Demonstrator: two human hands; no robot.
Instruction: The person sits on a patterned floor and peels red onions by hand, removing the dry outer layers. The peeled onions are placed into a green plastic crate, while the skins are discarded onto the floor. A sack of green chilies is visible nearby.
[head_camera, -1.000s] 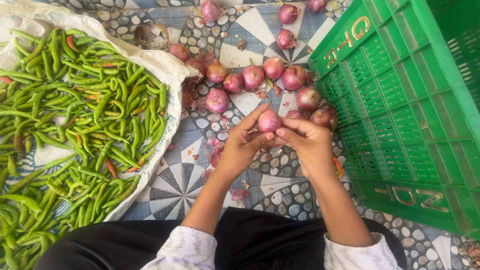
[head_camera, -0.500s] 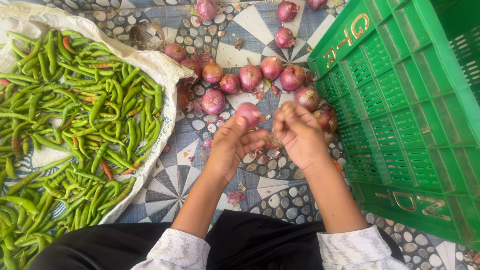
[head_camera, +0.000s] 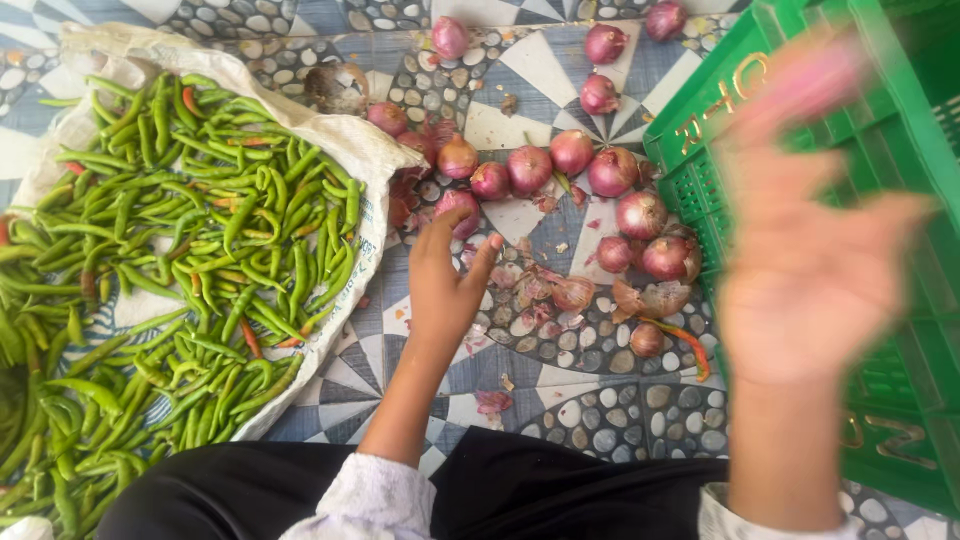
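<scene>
My left hand (head_camera: 445, 285) lies low over the tiled floor with its fingers apart, and the fingertips touch a red onion (head_camera: 458, 208). It holds nothing. More red onions (head_camera: 575, 165) lie in a loose row just beyond it, among peeled onion skins (head_camera: 540, 290). My right hand (head_camera: 810, 270) is raised in front of the green plastic crate (head_camera: 900, 330) and is badly blurred by motion. Its fingers look spread. A pinkish blur (head_camera: 812, 78) sits at its fingertips, and whether the hand grips it is unclear.
A white sack (head_camera: 350, 140) spread on the left carries a big heap of green chillies (head_camera: 180, 260). A single red chilli (head_camera: 685, 340) lies by the crate. Stray onions (head_camera: 600, 45) sit further back. My dark-clothed lap is at the bottom.
Both hands were together on one onion. They have separated: the left went down and forward to an onion on the floor, and the right swung up and right over the crate.
</scene>
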